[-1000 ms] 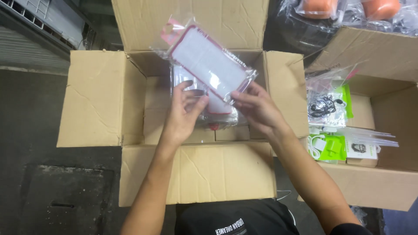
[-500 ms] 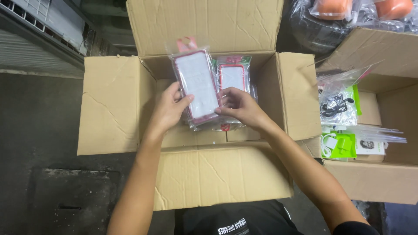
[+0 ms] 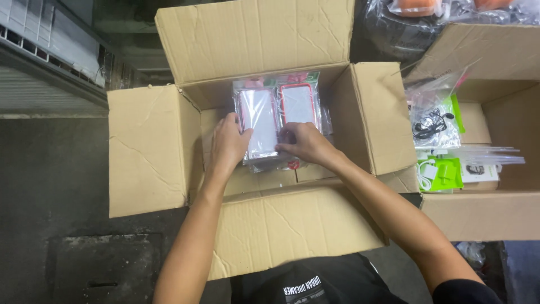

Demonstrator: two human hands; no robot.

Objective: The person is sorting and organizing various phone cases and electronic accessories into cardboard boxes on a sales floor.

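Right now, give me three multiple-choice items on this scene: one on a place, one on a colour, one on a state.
1. Where are the clear-bagged packets under the hands?
A. inside the open cardboard box
B. on the floor
C. on a shelf

2. What colour frames the right-hand packet?
A. blue
B. red
C. black

3. How do the box's flaps stand?
A. taped shut
C. half closed
B. folded open

Answers: 1 A, the packets lie between the box walls; 2 B, a red border shows through the bag; 3 B, all four flaps spread outward. The left hand and right hand press on the packets.
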